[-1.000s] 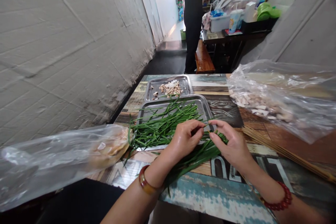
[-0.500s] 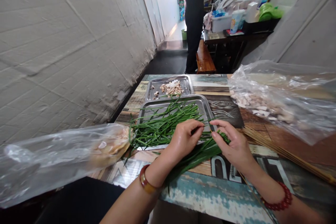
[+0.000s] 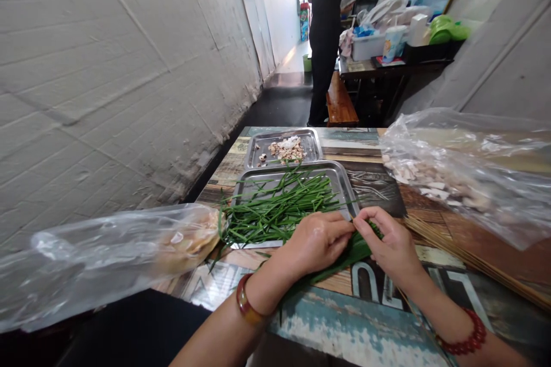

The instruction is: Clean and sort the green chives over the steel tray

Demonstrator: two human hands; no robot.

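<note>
Long green chives (image 3: 279,206) lie in a loose heap on a metal tray (image 3: 344,183), with more chives beneath my hands at its near right corner. My left hand (image 3: 321,241) is closed over these chives, its fingertips partly hidden. Beside it, my right hand (image 3: 387,243) pinches the tip of a thin bamboo skewer (image 3: 402,296), which runs back under the palm towards me. The fingertips of both hands almost meet.
Behind lies a smaller tray (image 3: 317,152) with chopped pale pieces. Clear plastic bags of food flank the table, one left (image 3: 185,241), one right (image 3: 451,183). Several bamboo skewers (image 3: 473,258) lie at right. A person (image 3: 325,40) stands beyond, near a cluttered table (image 3: 396,69).
My left hand has lowered from a pinch near the skewer tip onto the chives, its fingers curling in. My right hand keeps its pinch. The view has shifted slightly.
</note>
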